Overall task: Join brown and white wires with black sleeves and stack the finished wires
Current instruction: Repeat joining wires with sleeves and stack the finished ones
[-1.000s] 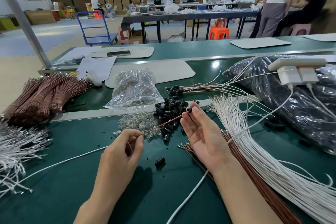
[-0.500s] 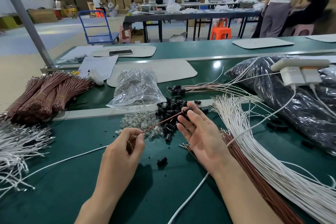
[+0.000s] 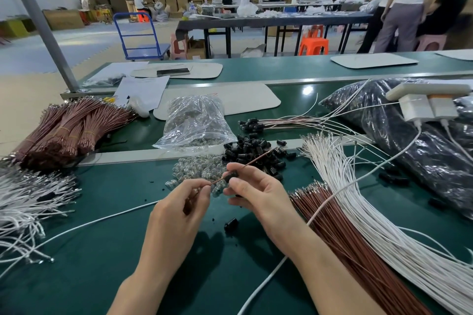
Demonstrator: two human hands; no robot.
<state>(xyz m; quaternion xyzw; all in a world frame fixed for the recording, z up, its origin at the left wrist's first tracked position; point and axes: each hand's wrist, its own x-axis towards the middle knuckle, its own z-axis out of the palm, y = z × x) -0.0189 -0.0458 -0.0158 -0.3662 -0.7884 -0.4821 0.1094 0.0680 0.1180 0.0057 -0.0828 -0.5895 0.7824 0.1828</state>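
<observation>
- Since a second ago our right hand [image 3: 256,194] has slid back along the brown wire [image 3: 256,159] toward our left hand [image 3: 184,212], so the wire's far tip now pokes out past the fingers, over the pile of black sleeves [image 3: 250,151].
- Our right thumb and forefinger pinch a black sleeve [image 3: 231,176] with that wire running through it, just on the near side of the pile.
- Our left hand pinches the wire's near end, to the near left of the pile.
- Just behind the pile lie the finished wires [image 3: 294,121], with sleeves on their ends.
- To the right of the pile the white wires [image 3: 371,212] fan out, with the loose brown wires [image 3: 345,243] beside them on the near side.
- On the near side of the pile one stray sleeve [image 3: 231,224] lies on the green table [image 3: 102,250], between our wrists.
- Behind the pile to the left sits a clear bag [image 3: 197,123], and small clear bulbs [image 3: 194,169] touch its left edge.
</observation>
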